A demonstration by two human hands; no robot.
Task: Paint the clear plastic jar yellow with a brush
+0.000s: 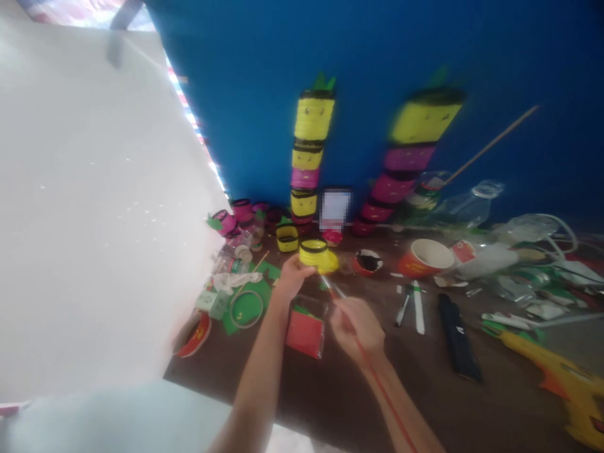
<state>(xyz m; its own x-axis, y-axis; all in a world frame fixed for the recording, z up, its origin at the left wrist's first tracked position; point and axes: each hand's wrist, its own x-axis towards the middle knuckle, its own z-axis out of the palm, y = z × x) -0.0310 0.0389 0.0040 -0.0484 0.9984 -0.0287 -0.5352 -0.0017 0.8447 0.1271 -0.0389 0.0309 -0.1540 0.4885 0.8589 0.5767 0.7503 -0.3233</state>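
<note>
My left hand (293,278) is closed on the side of a small yellow cut-bottle pot (313,257) with a black rim, holding it above the table. A yellow flared part juts out on the pot's right. A long paintbrush (385,393) with a red handle is gripped in my right hand (359,328), its shaft running back along my forearm. Its tip is close under the pot; whether they touch I cannot tell. Between my forearms lies a clear packet with red sheets (306,332). Just right of the pot stands a small cup with dark paint inside (368,262).
Stacked yellow and magenta pots (307,160) and a second, leaning stack (396,170) stand at the blue backdrop. To the right are a paper cup (427,258), a black pouch (458,336), a yellow glue gun (561,374) and clear bottles. Green sheets (245,308) and a tape roll lie left.
</note>
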